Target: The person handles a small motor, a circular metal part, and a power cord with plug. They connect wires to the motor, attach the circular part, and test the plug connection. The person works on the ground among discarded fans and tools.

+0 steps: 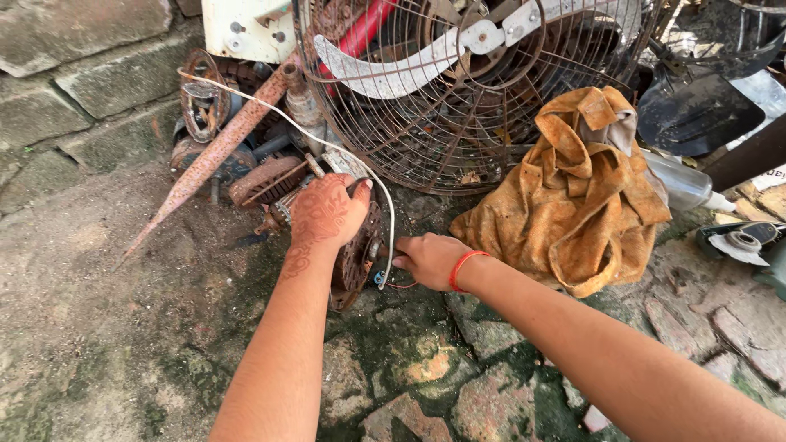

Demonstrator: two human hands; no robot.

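My left hand (327,214), patterned with henna, grips a rusty round fan motor (357,254) that stands on edge on the stone floor. My right hand (427,260), with a red thread around the wrist, pinches the lower end of a white cable (390,214) beside the motor, where thin red and blue wires (395,284) stick out. The cable arcs up and left over a rusty metal bar (225,143).
A rusty wire fan guard (458,106) with a metal blade stands behind. An orange-brown rag (577,192) lies to the right. More rusted motors (209,106) and a white casing (246,29) sit at the back left. Stone blocks (82,82) form a wall on the left.
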